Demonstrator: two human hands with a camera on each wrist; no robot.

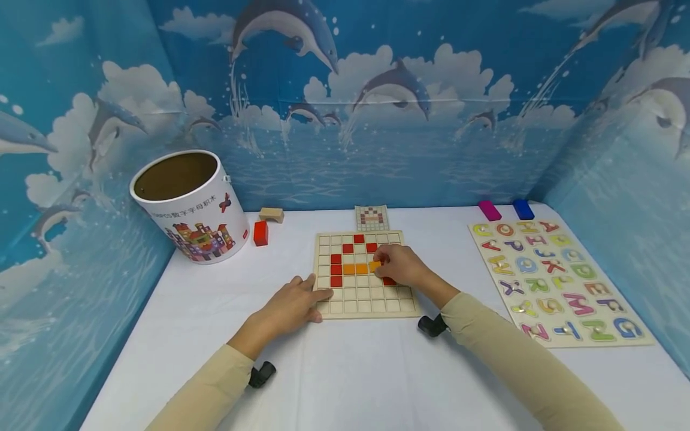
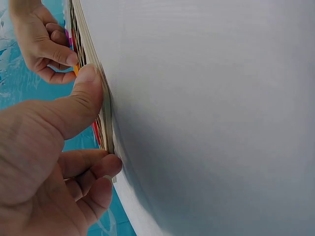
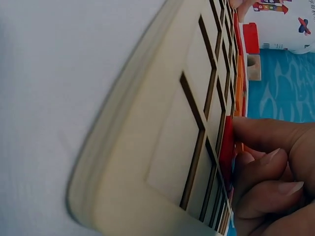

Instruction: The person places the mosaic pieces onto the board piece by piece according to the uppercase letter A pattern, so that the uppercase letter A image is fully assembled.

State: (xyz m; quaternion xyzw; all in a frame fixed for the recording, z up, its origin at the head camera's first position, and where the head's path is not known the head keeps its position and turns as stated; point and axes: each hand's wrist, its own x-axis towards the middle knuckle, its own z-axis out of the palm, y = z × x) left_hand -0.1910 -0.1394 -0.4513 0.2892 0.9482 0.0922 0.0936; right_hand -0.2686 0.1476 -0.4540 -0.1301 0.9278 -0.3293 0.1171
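Note:
A pale wooden grid board (image 1: 350, 307) lies on the white table, with several red tiles (image 1: 336, 281) and two orange tiles (image 1: 355, 269) in its cells. Over the row of orange, my right hand (image 1: 401, 265) pinches another orange tile (image 1: 374, 266) between thumb and fingers. In the right wrist view those fingers (image 3: 266, 130) are curled close to a red tile (image 3: 227, 152). My left hand (image 1: 288, 305) holds the board at its left front corner. The left wrist view shows its thumb (image 2: 87, 96) over the edge and its fingertips at the corner.
A small pattern card (image 1: 372, 226) sits behind the board. Left stand a white bucket (image 1: 215, 209), a red block (image 1: 261, 233) and a plain wooden block (image 1: 271, 215). An alphabet puzzle board (image 1: 539, 323) lies right, with magenta (image 1: 489, 211) and blue blocks (image 1: 523, 209) behind it.

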